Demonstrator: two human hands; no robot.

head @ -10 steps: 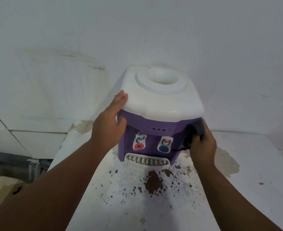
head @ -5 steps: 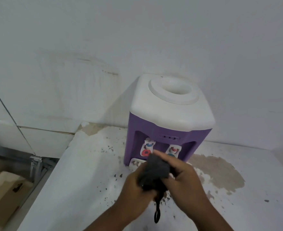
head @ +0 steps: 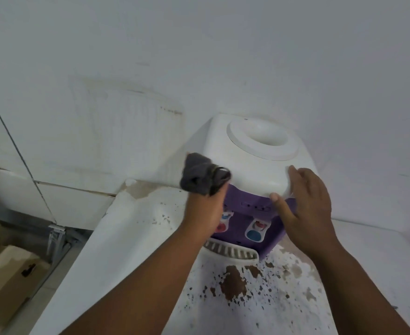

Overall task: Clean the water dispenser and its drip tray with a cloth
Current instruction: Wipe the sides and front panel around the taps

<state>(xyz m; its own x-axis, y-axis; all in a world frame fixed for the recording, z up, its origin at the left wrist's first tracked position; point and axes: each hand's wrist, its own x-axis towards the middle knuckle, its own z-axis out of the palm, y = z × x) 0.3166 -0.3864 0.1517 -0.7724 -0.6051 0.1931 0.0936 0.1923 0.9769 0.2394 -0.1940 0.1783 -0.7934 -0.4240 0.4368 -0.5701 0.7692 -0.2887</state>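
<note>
Wall [head: 223,56] close behind dispenser [head: 254,170]; counter [head: 131,238] open left and right.

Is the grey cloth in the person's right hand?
No, the left hand grips the dark grey cloth, while the right hand rests on the front corner of the water dispenser and holds no cloth.

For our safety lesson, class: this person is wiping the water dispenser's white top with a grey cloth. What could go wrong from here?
1. The left hand pushes the cloth against the dispenser at a top corner. The right hand only rests on the rim, so the unit might slide or tip.
2. Brown flakes on the counter lie right beside the drip tray. The cloth may smear them onto it.
</note>
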